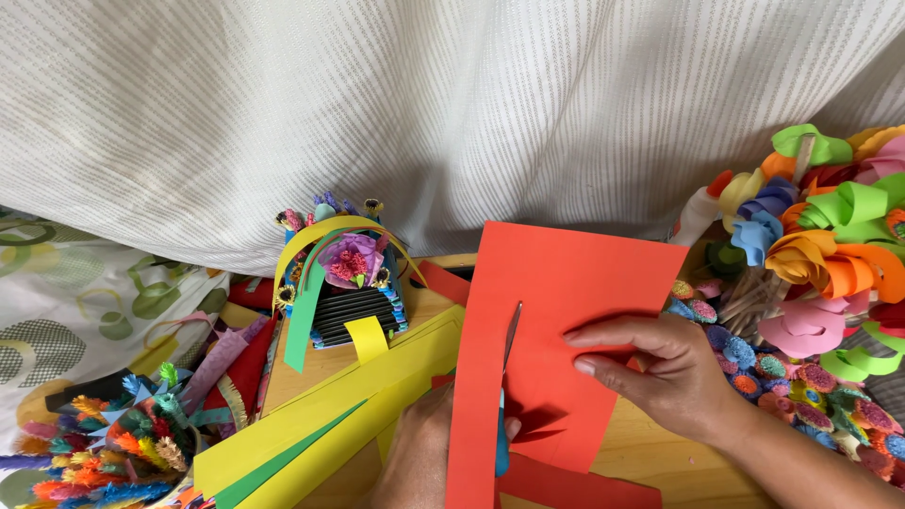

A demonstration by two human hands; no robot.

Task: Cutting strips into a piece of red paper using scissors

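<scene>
Two hands share this cut: my left hand (419, 452) closed on the scissors (506, 377), my right hand (660, 363) pinching the red paper sheet (566, 283) over the wooden table (650, 452), mid-strip, so I'd judge steady feeding comes next.

Single head-worn view, looking steeply down, close over wooden table (650, 452), facing white curtain (424, 104)
</scene>
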